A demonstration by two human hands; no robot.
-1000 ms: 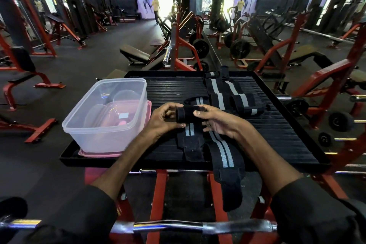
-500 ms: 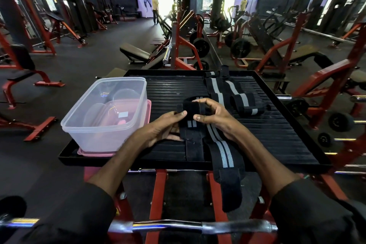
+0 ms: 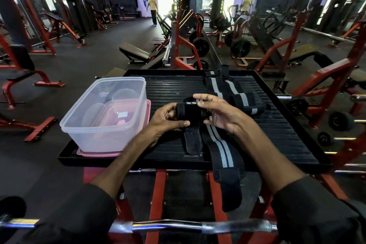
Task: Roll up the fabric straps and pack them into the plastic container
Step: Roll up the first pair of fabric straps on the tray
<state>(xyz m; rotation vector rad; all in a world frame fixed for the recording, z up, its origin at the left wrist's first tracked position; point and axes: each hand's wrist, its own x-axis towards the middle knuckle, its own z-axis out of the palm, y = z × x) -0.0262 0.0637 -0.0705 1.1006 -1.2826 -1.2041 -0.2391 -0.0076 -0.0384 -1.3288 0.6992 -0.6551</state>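
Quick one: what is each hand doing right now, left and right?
Left hand: grips the left end of the half-rolled black fabric strap.
Right hand: fingers curled round the same roll's right end.

Black ribbed tray (image 3: 277,125) bears a pink lid (image 3: 95,153) and striped straps (image 3: 217,89).

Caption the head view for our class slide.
Left hand and right hand grip a part-rolled fabric strap over a black tray, beside a plastic container.
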